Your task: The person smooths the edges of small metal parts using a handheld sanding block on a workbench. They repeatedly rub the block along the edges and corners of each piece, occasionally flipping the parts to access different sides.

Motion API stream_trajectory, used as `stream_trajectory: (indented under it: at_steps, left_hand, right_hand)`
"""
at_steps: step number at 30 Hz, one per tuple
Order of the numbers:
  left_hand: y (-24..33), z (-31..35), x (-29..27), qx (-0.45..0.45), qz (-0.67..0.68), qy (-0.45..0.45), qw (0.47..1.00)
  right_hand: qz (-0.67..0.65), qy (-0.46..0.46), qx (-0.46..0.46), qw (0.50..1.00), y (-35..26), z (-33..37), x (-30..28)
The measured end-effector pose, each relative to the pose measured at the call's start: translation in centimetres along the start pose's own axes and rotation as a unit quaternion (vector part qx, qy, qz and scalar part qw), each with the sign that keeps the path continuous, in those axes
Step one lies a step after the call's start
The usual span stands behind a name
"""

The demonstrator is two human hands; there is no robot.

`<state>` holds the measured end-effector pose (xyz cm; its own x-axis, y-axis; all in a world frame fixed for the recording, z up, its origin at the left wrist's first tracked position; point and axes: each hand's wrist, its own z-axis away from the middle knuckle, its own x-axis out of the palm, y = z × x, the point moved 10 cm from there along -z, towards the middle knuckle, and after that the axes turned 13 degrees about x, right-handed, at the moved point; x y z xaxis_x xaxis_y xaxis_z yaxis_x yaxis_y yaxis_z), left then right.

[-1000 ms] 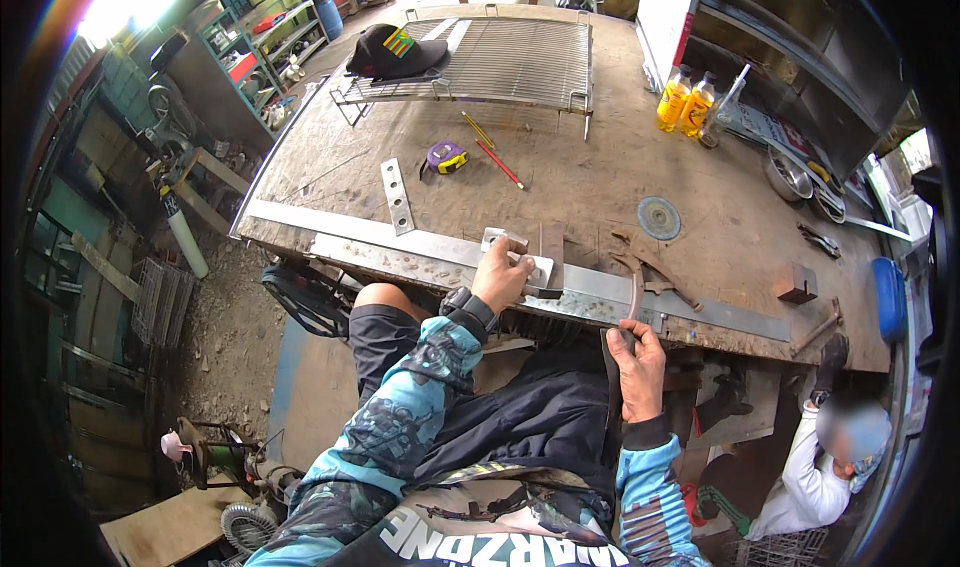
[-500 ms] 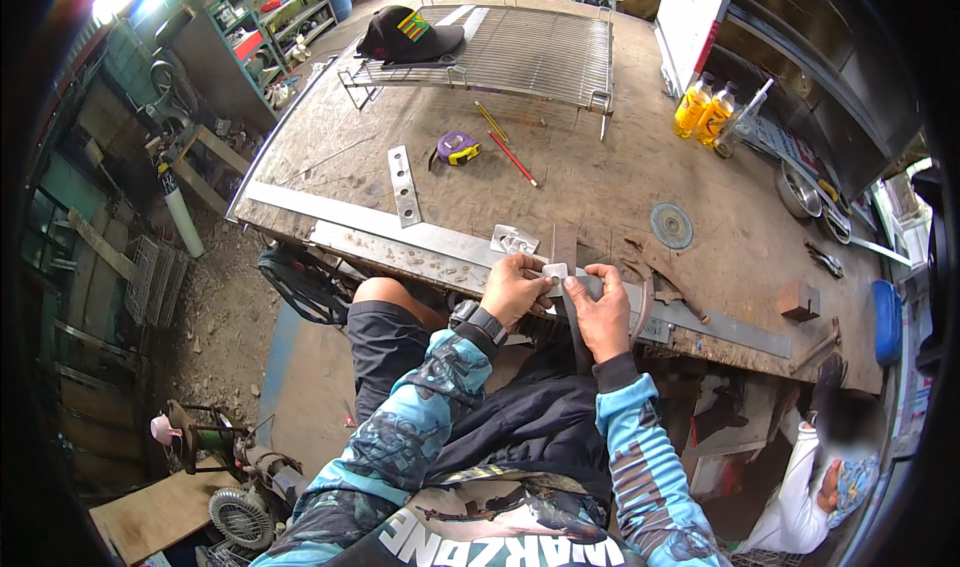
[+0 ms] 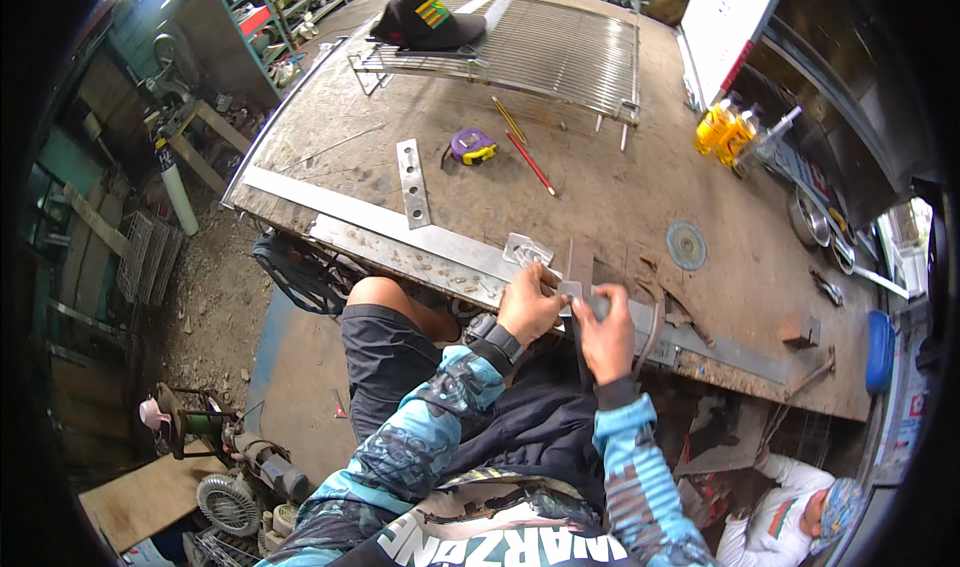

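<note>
At the near edge of the wooden workbench, my left hand (image 3: 530,307) and my right hand (image 3: 606,335) are closed on a small grey metal plate (image 3: 572,289). My left fingers pinch its left side, while my right thumb and fingers press at its right. Partly hidden beneath it, a rusty flat bar (image 3: 580,259) lies against the bench edge. Small bent metal pieces (image 3: 525,251) sit just beyond my left hand. To the right of my right hand is a rusty curved metal tool (image 3: 655,317). Long metal strips (image 3: 345,213) run along the bench edge.
On the bench (image 3: 350,152) lie a drilled flat bar (image 3: 412,185), tape measure (image 3: 472,147), two pencils (image 3: 530,163), a round disc (image 3: 687,245), pliers (image 3: 828,287) and a rusty block (image 3: 801,333). Behind stands a wire rack (image 3: 570,57) with a cap (image 3: 420,23). Another person (image 3: 795,512) crouches lower right.
The view has shifted slightly. My right fingers have drawn in closer over the small metal plate, and its angle has changed. The other person at the right has changed posture.
</note>
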<state>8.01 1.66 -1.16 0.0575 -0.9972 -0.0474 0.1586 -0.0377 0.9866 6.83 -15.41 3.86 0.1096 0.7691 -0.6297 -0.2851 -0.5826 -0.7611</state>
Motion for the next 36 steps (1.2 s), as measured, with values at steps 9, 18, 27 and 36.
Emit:
stream_trajectory:
  at_steps: [9, 18, 27, 36]
  left_hand:
    - [-0.5, 0.2, -0.1, -0.003, 0.048, 0.03, 0.998]
    - [-0.7, -1.4, -11.7, 0.077, 0.013, 0.162, 0.984]
    - [5.4, 0.0, -10.7, 0.201, -0.428, 0.157, 0.867]
    - [4.9, -1.8, -1.7, 0.189, -0.557, 0.039, 0.808]
  right_hand:
    - [-0.016, -0.003, -0.026, 1.0, -0.9, -0.7, -0.1]
    - [-0.287, -0.08, 0.051, 0.953, 2.9, 3.4, -6.0]
    - [-0.303, -0.08, 0.075, 0.947, 6.1, 4.4, -7.3]
    - [-0.333, -0.08, 0.074, 0.937, 6.9, 5.7, -8.7]
